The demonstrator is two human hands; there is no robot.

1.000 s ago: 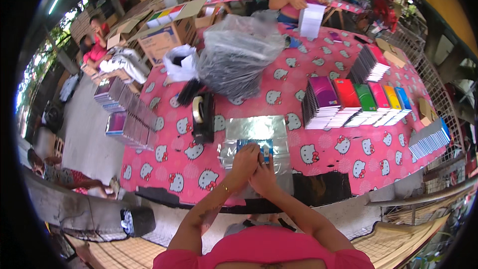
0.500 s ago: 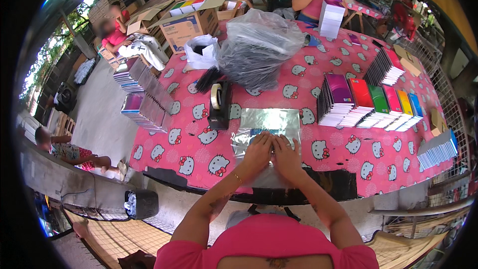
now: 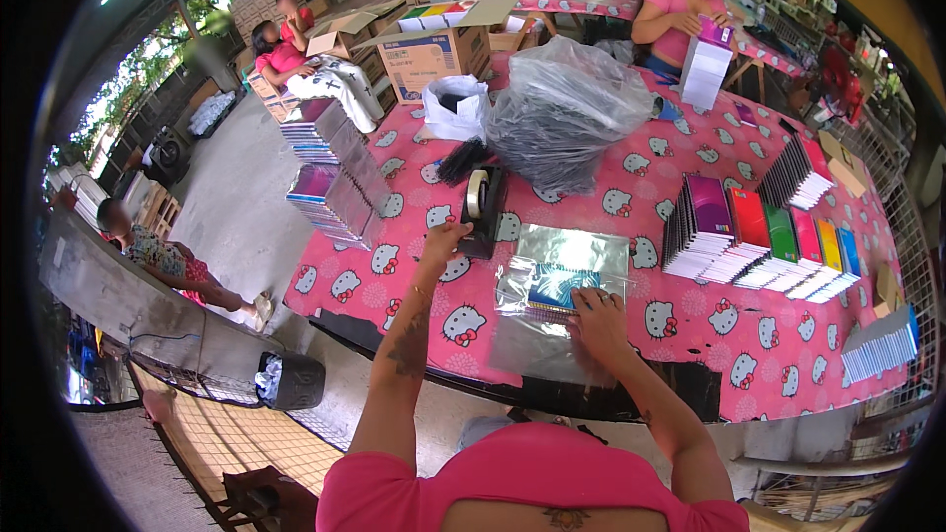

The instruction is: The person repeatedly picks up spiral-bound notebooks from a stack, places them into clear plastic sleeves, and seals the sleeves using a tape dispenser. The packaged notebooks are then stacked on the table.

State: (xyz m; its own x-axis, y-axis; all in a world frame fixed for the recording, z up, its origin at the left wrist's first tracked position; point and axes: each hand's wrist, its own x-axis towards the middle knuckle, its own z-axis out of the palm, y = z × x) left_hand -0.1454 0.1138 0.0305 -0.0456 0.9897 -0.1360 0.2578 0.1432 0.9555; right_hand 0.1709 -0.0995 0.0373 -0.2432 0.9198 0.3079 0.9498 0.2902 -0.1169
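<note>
Left hand (image 3: 440, 239) pinches tape at the black tape dispenser (image 3: 483, 209); right hand (image 3: 594, 313), flat and ungripping, pins the clear plastic sleeve (image 3: 562, 296), which could slip beneath it.

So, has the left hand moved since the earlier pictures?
Yes. The left hand left the right hand at the clear bag with the notebook and reached up-left to the black tape dispenser; its fingers are now at the dispenser's base.

Clear plastic sleeve (image 3: 552, 305) w/ blue notebook inside is being pressed flat at table's near edge. Open brown carton (image 3: 434, 44) is being kept at far-left corner; grey plastic bag (image 3: 567, 113) beside it; white bag (image 3: 455, 108) between them.
</note>
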